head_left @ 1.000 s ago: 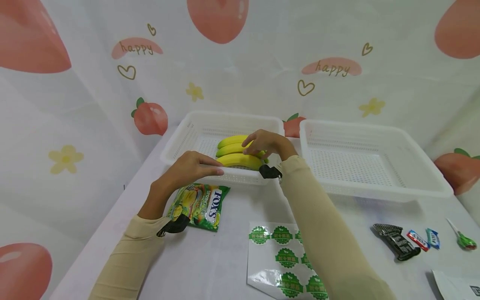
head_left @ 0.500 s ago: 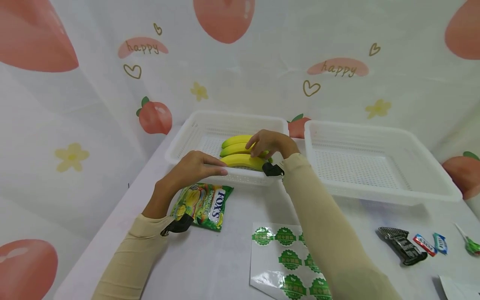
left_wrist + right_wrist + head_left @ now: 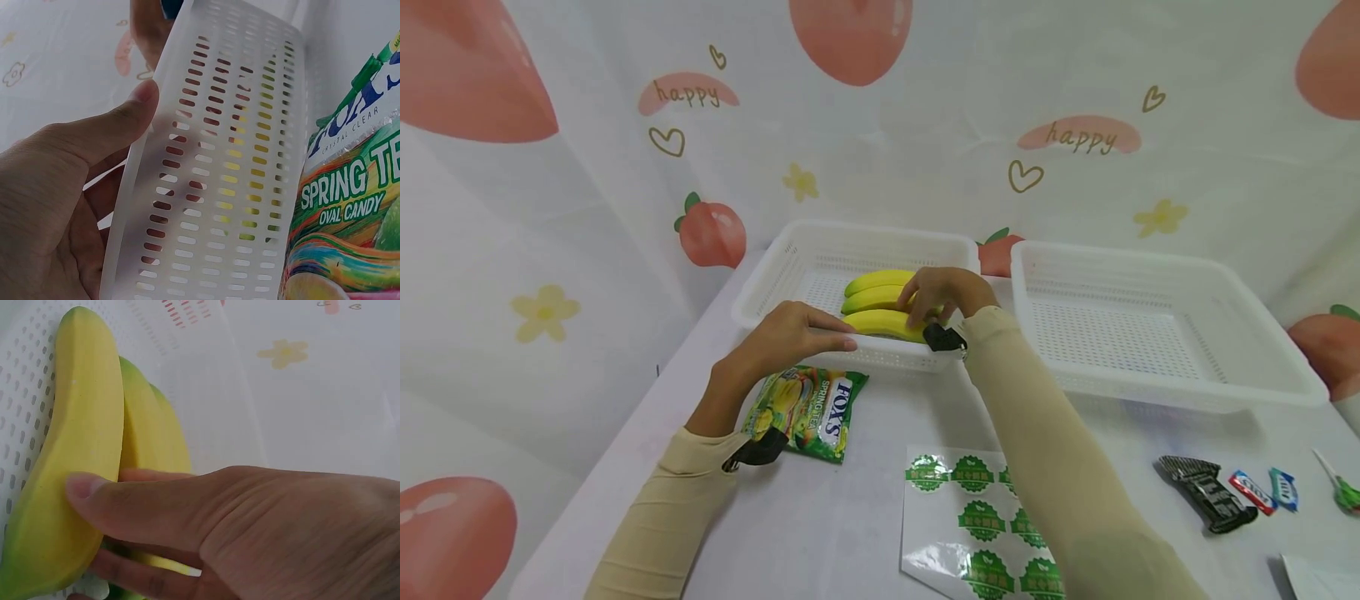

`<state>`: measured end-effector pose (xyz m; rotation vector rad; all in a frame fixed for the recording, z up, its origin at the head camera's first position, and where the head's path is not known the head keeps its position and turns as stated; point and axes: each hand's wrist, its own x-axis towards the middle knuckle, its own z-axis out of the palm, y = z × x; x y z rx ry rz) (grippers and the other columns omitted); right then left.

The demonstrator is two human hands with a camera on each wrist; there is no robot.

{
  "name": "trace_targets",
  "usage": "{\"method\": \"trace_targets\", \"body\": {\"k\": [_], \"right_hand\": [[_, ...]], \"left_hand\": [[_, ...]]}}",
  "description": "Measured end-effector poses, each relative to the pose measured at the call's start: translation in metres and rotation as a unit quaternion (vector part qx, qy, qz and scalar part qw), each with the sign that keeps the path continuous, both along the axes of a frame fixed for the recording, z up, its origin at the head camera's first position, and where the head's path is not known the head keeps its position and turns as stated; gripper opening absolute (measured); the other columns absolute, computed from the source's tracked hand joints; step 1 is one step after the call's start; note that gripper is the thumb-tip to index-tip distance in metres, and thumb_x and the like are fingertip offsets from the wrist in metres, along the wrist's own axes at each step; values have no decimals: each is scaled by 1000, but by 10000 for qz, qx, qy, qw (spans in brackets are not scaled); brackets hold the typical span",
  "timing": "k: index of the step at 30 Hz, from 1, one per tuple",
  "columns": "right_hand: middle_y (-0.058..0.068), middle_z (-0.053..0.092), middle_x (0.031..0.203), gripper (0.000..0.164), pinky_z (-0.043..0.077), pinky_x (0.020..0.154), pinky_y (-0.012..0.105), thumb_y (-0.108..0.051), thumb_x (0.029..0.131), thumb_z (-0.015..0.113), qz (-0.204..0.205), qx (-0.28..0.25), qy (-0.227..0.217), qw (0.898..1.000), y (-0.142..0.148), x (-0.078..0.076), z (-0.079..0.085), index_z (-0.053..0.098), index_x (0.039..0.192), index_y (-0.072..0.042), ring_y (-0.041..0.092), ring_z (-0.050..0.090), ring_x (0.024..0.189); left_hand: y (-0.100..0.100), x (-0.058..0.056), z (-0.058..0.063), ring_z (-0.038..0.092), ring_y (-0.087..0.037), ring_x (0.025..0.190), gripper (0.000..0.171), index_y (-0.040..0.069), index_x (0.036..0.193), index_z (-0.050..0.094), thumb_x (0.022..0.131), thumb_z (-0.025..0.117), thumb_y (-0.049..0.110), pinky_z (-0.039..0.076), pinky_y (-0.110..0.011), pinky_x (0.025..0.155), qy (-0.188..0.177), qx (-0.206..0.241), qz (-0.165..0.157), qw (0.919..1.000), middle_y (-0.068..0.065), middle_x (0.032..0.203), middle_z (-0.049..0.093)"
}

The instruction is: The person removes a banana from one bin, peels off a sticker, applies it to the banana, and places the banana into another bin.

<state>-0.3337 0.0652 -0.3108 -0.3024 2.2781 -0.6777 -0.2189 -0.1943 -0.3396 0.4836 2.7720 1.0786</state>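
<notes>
While left fingers [image 3: 820, 327] hold the basket [image 3: 790, 250] rim, right fingers [image 3: 925, 293] curl around the bananas [image 3: 876, 302].

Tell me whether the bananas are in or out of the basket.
In. The bananas lie inside the left basket, below its rim, with the right hand gripping them.

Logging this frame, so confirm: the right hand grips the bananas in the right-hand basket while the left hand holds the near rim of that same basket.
Wrong basket. The head view shows the right hand gripping the bananas in the left-hand basket, whose near rim the left hand holds. The right-hand basket holds nothing visible.
</notes>
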Motion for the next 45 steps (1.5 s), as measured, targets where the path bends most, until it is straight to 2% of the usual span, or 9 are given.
{"method": "trace_targets", "body": {"k": [4,9,17,19,24,31,37,41,45], "right_hand": [[11,58,139,53,55,106,43,-13,97,77,124,134,33,9998,3,1,-1,61,148,-13,26,59,113],[10,62,133,49,56,103,41,-16,96,79,231,191,40,9995,5,1,-2,64,143,-13,25,62,112],[10,59,119,46,59,96,38,-18,97,78,335,66,192,9992,8,0,-1,65,141,-14,23,60,97],[11,59,121,46,60,94,38,-17,97,78,276,-89,186,9994,9,0,-1,65,141,-13,25,60,98],[14,58,137,52,63,91,43,-15,96,80,-45,-717,117,9973,16,3,6,61,144,-8,31,62,115],[15,58,140,57,63,89,46,-18,92,82,-158,-1366,506,9892,34,9,20,61,144,-9,32,64,120],[14,65,135,53,63,87,46,-18,92,81,-16,-1853,916,9784,48,22,37,64,142,-11,30,67,118],[14,68,131,52,63,87,46,-20,93,79,108,-1987,1261,9719,59,35,45,64,142,-12,30,70,113],[15,69,127,51,63,87,45,-22,94,78,231,-2056,1555,9659,71,51,50,64,143,-12,29,71,108]], "left_hand": [[1,0,0,64,-23,111,41,25,121,83,91,80,53,54,-39,87,-8,-23,-14,10000,2,121,77],[3,0,0,64,-23,109,41,25,121,83,91,80,53,54,-39,87,-1,-59,-32,10000,2,121,77],[4,-1,1,64,-22,113,41,24,120,83,92,80,54,54,-40,91,22,-104,-47,9999,3,121,77],[4,-1,1,63,-23,113,41,24,120,83,91,80,54,53,-40,91,15,-119,-44,9999,2,121,77],[5,-1,2,65,-22,111,41,26,120,83,90,81,54,53,-40,90,42,-42,-51,10000,0,124,77],[3,0,2,66,-22,119,41,28,121,83,91,79,55,54,-47,98,80,-88,-106,9999,-1,131,75],[1,-1,1,65,-23,113,41,27,121,83,91,79,55,53,-42,92,120,-92,-86,9998,0,125,77],[1,-2,-1,65,-23,110,41,27,120,83,91,79,55,52,-39,88,170,-140,-68,9997,0,121,79],[1,-2,-1,65,-24,112,41,27,120,83,91,79,55,51,-39,89,198,-195,-38,9996,-1,125,77]]}}
